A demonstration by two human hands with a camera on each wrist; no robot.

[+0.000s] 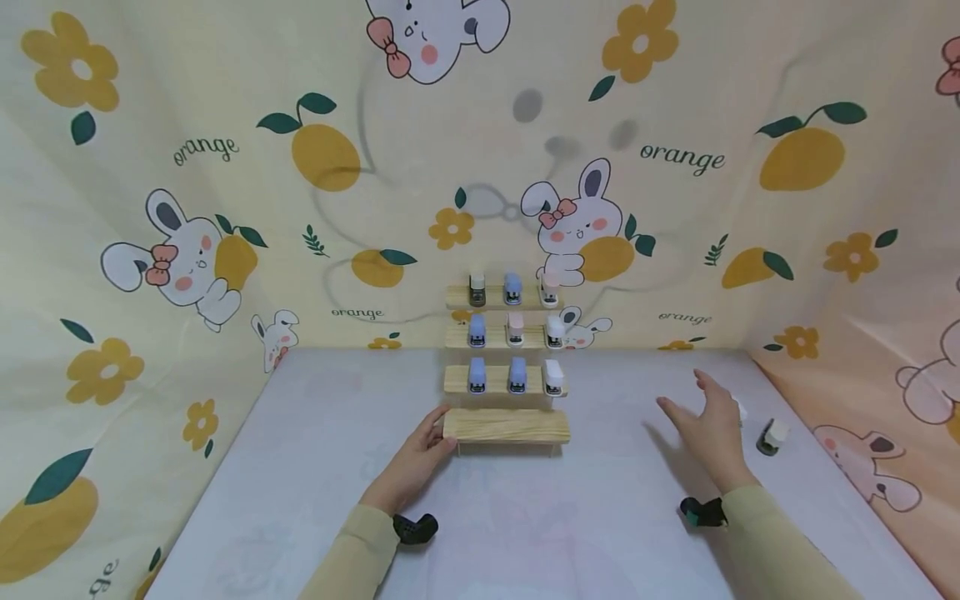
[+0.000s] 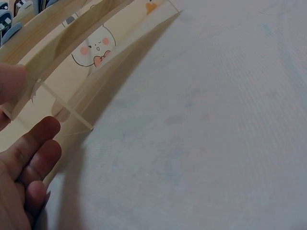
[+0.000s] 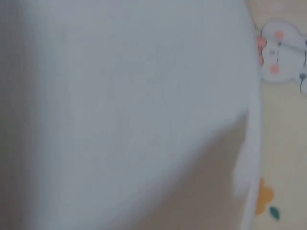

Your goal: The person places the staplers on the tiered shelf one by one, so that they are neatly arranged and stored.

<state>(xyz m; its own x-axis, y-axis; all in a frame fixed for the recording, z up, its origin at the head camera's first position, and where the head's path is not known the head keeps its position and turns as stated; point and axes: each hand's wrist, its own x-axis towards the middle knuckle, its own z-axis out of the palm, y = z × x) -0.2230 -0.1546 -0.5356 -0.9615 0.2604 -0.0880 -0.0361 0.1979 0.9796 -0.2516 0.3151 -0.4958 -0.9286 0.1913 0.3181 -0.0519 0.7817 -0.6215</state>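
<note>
A stepped wooden display rack (image 1: 507,425) with four tiers stands on the table, its lowest tier bare. Small staplers, blue (image 1: 477,375), pink (image 1: 514,328), white (image 1: 553,377) and one dark with a white top (image 1: 477,289), line the upper tiers. My left hand (image 1: 415,460) holds the left end of the lowest board, thumb (image 2: 10,82) at its edge and the other fingers loosely bent below. To the right, my right hand (image 1: 712,429) is over the table with thumb and fingers spread, holding nothing. Beside it lies a dark stapler with a white top (image 1: 772,436).
A small white thing (image 1: 742,413) is partly hidden behind the right hand. Patterned cloth (image 1: 420,208) with rabbits and oranges hangs behind and along both sides of the white table (image 1: 592,517). Thin clear supports (image 2: 67,106) hold up the rack's boards.
</note>
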